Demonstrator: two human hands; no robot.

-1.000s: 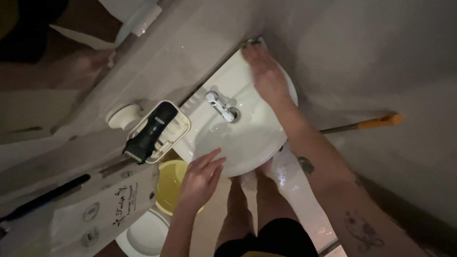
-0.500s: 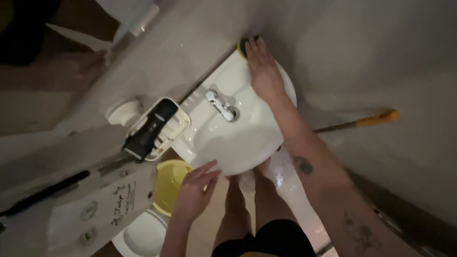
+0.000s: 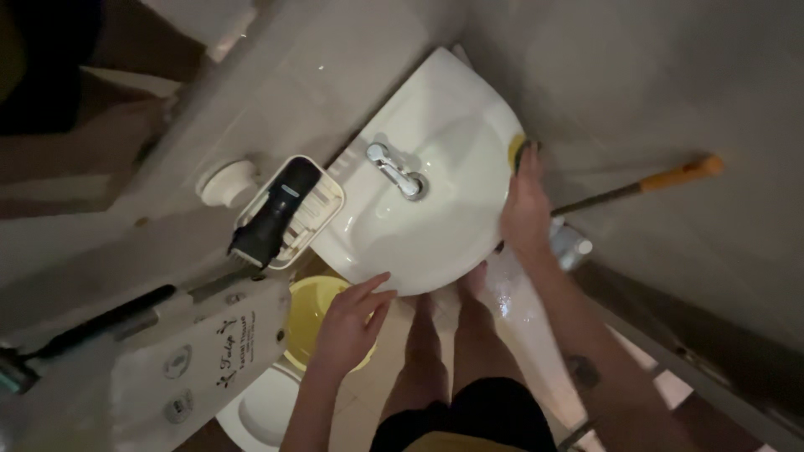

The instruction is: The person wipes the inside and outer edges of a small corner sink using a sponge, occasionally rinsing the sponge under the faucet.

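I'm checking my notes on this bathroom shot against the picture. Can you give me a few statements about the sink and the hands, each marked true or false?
1. The right hand presses a yellow sponge against the rim of the white sink. True.
2. The left hand holds the tap. False: it rests at the sink's front edge, apart from the tap.
3. A dark trimmer-like device lies in the soap dish beside the sink. True.
4. A red bucket stands under the sink. False: the bucket there is yellow.
5. An orange-handled pole lies beyond the right hand. True.
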